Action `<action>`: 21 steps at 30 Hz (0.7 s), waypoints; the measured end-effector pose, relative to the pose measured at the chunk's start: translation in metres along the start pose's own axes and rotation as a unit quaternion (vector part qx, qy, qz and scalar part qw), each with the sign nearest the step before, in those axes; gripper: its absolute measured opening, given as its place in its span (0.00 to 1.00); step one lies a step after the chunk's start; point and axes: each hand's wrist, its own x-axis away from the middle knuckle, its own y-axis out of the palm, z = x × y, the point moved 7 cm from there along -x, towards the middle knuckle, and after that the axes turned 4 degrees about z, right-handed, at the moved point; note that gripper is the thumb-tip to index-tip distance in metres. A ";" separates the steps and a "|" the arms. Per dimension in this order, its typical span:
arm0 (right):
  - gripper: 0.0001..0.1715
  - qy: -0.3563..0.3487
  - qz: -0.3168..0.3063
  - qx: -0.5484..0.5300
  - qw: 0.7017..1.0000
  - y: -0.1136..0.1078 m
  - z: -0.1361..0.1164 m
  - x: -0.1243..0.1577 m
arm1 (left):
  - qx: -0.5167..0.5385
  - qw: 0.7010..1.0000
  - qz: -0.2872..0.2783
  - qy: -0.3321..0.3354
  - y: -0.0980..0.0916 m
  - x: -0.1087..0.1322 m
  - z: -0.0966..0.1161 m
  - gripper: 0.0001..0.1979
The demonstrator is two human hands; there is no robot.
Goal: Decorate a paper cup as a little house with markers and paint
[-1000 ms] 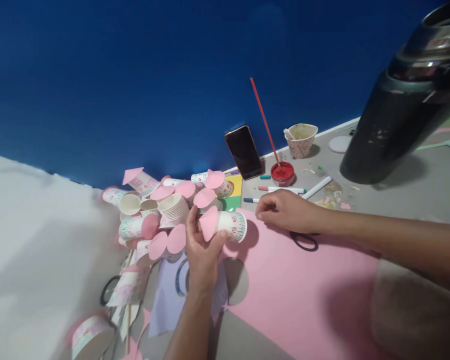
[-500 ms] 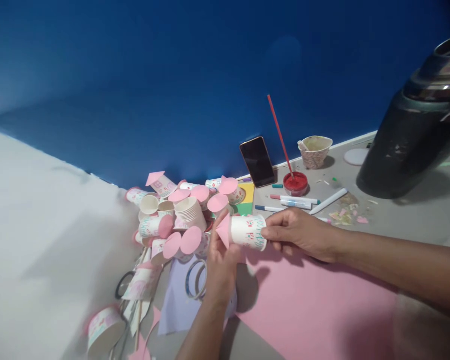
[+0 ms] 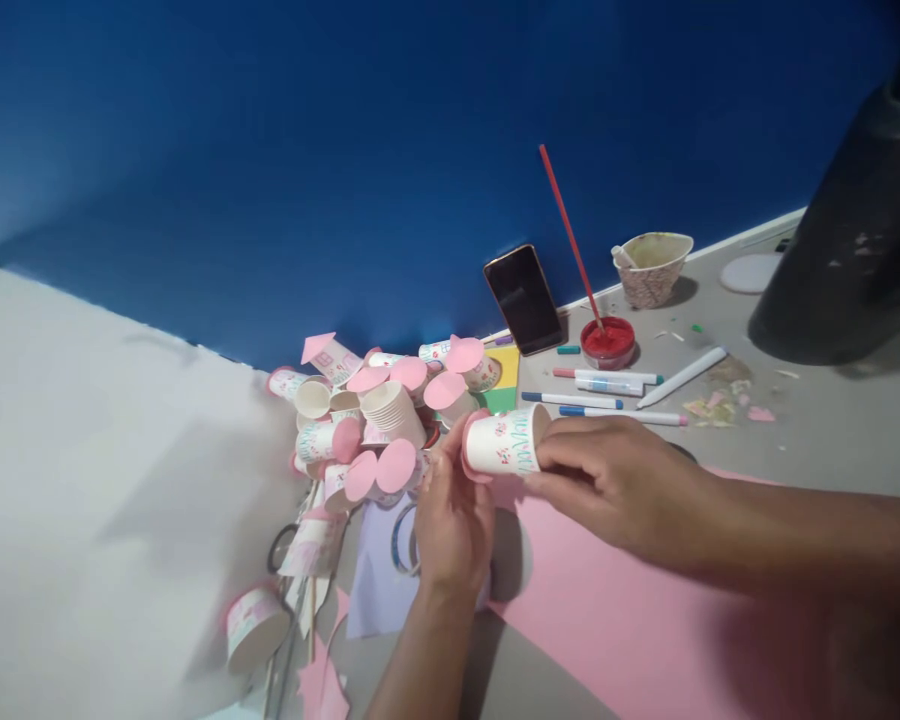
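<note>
A small white paper cup (image 3: 506, 441) with coloured drawings lies on its side between both hands, a pink paper piece at its base end. My left hand (image 3: 454, 520) curls around the base and the pink piece. My right hand (image 3: 622, 485) pinches the cup's open rim from the right. Below them lies a large pink paper sheet (image 3: 630, 610) with a round hole cut out near my left wrist.
A heap of paper cups with pink discs (image 3: 375, 420) lies to the left. Behind are a phone (image 3: 523, 299) leaning on the blue wall, a red paint pot (image 3: 607, 342) with a red stick, markers (image 3: 607, 385), a patterned cup (image 3: 651, 267) and a big dark vessel (image 3: 855, 240).
My right hand left the pink sheet and took hold of the cup's rim. The cup turned so its pink end faces my left hand, and both hands rose slightly.
</note>
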 end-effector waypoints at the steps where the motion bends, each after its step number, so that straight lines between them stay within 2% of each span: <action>1: 0.18 -0.038 -0.002 0.031 0.999 0.002 -0.004 0.002 | 0.008 1.000 -0.002 -0.007 0.000 0.000 -0.002 0.27; 3: 0.15 -0.077 -0.023 0.081 0.994 0.008 -0.007 0.006 | 0.029 0.999 -0.003 -0.018 0.001 -0.001 -0.005 0.25; 7: 0.08 -0.094 -0.078 0.161 0.979 0.017 -0.010 0.010 | 0.043 0.998 0.000 -0.039 0.001 -0.001 -0.008 0.22; 11: 0.04 -0.152 -0.081 0.222 0.960 0.019 -0.019 0.016 | 0.052 0.997 0.002 -0.055 0.001 0.001 -0.011 0.21; 17: 0.08 -0.210 -0.099 0.257 0.938 0.021 -0.024 0.023 | 0.091 0.993 -0.002 -0.073 0.009 0.007 -0.013 0.27; 21: 0.12 -0.259 -0.085 0.274 0.923 0.021 -0.032 0.028 | 0.080 0.995 -0.017 -0.061 0.011 0.012 -0.008 0.32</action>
